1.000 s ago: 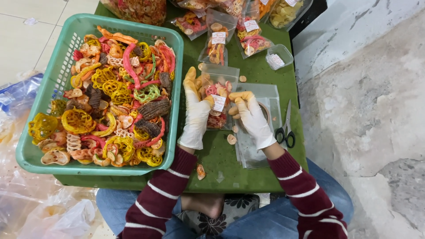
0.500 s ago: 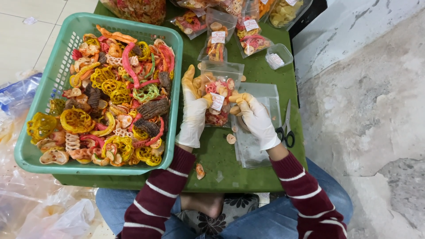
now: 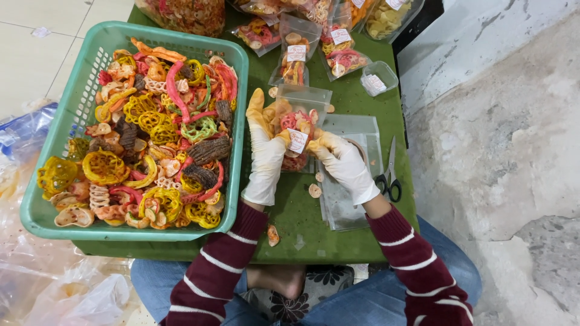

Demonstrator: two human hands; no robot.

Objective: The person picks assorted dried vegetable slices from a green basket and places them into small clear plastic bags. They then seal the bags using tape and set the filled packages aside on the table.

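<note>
Nearest the camera, striped maroon sleeves reach up over the green table (image 3: pixel 338 241), with a stray snack piece (image 3: pixel 273 235) lying at six o'clock near the front edge. Both gloved hands meet at centre: the left hand (image 3: pixel 266 154) cups the side of a clear snack bag (image 3: pixel 296 130), fingers extended upward along it, while the right hand (image 3: pixel 341 160) pinches the bag's lower edge by its white label, fingers curled tight. The bag looks nearly full of coloured crackers, so the step in hand reads as filling or settling a packet; the next move probably calls for a steady grip to close its mouth without spilling. At three o'clock, empty plastic bags (image 3: pixel 353 199) lie flat with scissors (image 3: pixel 389 178) just beside the table's right edge, so little spare room there. At nine o'clock the green basket (image 3: pixel 72 102) of mixed crackers crowds the left half. Farther off, at twelve o'clock, finished packets (image 3: pixel 338 51) line the back.
</note>
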